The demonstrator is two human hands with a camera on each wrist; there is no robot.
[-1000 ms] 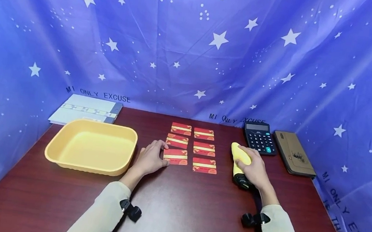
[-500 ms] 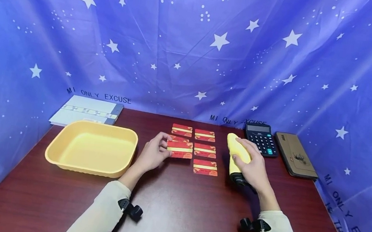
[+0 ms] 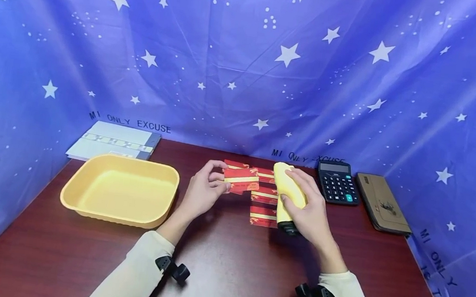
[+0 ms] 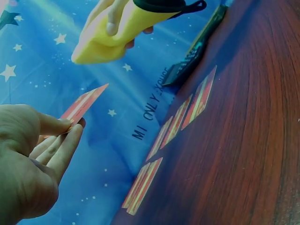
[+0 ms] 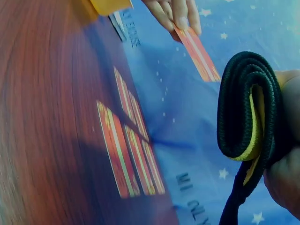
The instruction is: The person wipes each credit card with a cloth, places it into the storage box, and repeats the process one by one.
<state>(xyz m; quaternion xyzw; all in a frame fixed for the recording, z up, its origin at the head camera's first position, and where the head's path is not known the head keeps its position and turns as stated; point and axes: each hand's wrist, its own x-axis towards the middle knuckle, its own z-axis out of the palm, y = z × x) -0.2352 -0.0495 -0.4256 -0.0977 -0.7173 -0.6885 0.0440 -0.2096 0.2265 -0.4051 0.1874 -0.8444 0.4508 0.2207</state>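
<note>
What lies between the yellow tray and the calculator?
Head view: the left hand pinching a red card, other red cards, and the right hand gripping a yellow cloth.

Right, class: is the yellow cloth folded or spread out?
The yellow cloth is folded: the right wrist view shows its black edge doubled over in stacked layers.

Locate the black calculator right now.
In the head view, the black calculator lies at the back right, between the brown wallet and the folded yellow cloth in the right hand.

Cards between tray and calculator
</note>
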